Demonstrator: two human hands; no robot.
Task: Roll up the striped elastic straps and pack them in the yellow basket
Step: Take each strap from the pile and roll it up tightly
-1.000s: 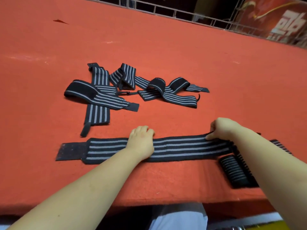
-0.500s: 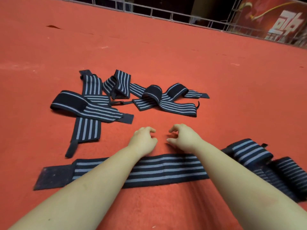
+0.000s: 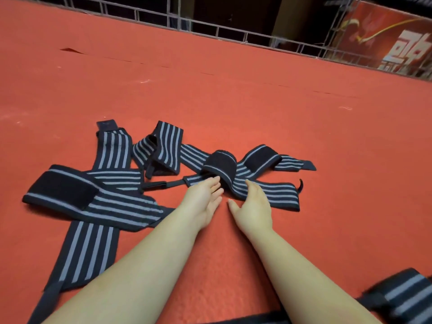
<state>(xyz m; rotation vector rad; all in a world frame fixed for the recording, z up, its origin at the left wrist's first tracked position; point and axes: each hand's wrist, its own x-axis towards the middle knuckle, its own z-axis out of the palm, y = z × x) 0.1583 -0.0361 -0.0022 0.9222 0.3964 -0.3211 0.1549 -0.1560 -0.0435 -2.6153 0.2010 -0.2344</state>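
Red felt covers the desk (image 3: 304,136) from the near edge to a wire-grid fence (image 3: 233,33) along its far side; behind the fence stands a red banner (image 3: 383,36) with white characters.

Loose striped elastic straps, black with grey stripes, lie in 2 tangles at the middle of the desk. The left tangle (image 3: 98,183) consists of crossed bands, 1 wide band (image 3: 77,197) with a plain black patch lying over a long band (image 3: 86,249) that runs toward the near left corner. The right tangle (image 3: 245,169) shows a raised black loop (image 3: 221,164) over flat striped lengths, with a thin black tab (image 3: 300,184) curling up at its right end. A folded strap (image 3: 163,148) sits between the 2 tangles.

Both forearms extend from the lower edge. The left hand (image 3: 205,202) is held with straight, relaxed fingers, its fingertips touching the near edge of the right tangle just below the raised loop. The right hand (image 3: 252,206) is likewise spread with straight fingers, which rest on a flat striped length of the same tangle. Neither hand grips anything.

Blurred rolled or folded straps (image 3: 402,298) lie at the lower right corner, well apart from the tangles. The yellow basket does not appear in this view.
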